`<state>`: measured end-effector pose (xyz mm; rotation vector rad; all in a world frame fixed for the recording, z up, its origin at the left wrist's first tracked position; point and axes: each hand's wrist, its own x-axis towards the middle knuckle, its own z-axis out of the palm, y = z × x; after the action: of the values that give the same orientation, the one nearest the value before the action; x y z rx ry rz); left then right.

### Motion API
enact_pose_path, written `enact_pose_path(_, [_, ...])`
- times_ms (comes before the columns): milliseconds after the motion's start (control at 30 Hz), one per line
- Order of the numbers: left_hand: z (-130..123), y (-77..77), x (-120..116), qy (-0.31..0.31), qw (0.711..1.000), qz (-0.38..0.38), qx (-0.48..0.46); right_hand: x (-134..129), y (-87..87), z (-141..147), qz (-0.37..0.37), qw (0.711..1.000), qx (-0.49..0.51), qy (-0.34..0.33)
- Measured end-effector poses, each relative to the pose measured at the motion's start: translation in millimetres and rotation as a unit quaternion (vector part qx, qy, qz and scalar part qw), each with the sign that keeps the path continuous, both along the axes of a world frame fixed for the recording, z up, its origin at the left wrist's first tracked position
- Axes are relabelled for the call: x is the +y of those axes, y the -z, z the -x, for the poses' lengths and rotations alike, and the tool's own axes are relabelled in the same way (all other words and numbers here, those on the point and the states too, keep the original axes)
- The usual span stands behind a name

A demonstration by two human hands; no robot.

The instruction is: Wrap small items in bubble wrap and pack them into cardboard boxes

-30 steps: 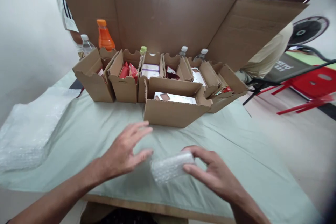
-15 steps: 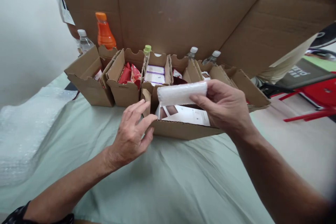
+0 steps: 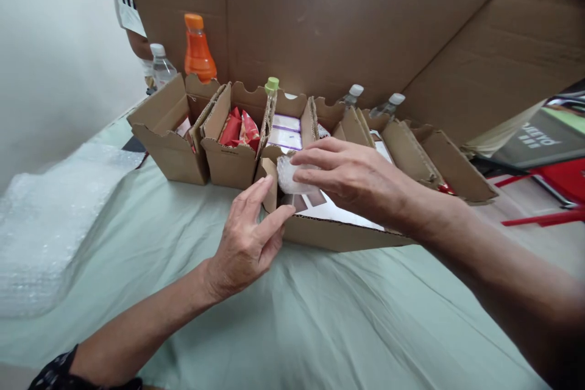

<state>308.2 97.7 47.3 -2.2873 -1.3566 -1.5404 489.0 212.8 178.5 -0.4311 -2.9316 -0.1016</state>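
In front of me lies a long cardboard box (image 3: 340,235) with a white printed carton (image 3: 336,210) inside it. My left hand (image 3: 249,234) is at the box's left corner, its thumb on the rim and its fingers against the raised end flap (image 3: 269,186). A white bubble-wrapped bundle (image 3: 291,175) is in my right hand (image 3: 347,173), above the left end of the carton. My right fingers reach over the bundle's top and side; the thumb is hidden.
Behind stands a row of open cardboard boxes (image 3: 176,158) holding red packets (image 3: 240,128) and purple-edged white packs (image 3: 286,131). Bottles, one orange (image 3: 200,55), stand against a tall cardboard panel (image 3: 311,24). Bubble wrap sheets (image 3: 50,225) lie left on the green cloth (image 3: 219,341).
My right hand has turned over and shifted left with the bundle, which now shows its end and sits lower by the flap. My left hand stays at the box corner. The view has swung slightly.
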Motion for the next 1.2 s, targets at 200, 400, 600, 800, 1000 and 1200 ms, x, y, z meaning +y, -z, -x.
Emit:
enact_pose_path(200, [1.1,1.1,2.6,0.0,1.0,-0.001,0.007,13.4,-3.4,-0.7,-0.009,0.997,-0.074,-0.005])
enact_pose_path(400, [0.5,2.3,3.1,0.001,1.0,-0.009,0.001,20.7,3.2,23.3,0.068,0.994,-0.072,-0.038])
enact_pose_path(600, [0.1,2.4,3.7,0.002,1.0,-0.008,-0.005,16.2,23.3,22.9,0.078,0.995,0.069,0.003])
enact_pose_path(800, [-0.1,3.6,3.5,-0.006,1.0,-0.006,-0.002,12.6,40.9,9.0,0.065,0.993,0.088,0.039])
enact_pose_path(1000, [-0.1,2.8,3.2,-0.001,1.0,-0.012,-0.002,17.5,43.2,3.5,0.172,0.985,-0.019,0.013])
enact_pose_path(1200, [0.7,4.4,4.6,0.002,1.0,-0.015,-0.002,12.7,39.9,3.4,0.12,0.989,-0.065,0.05])
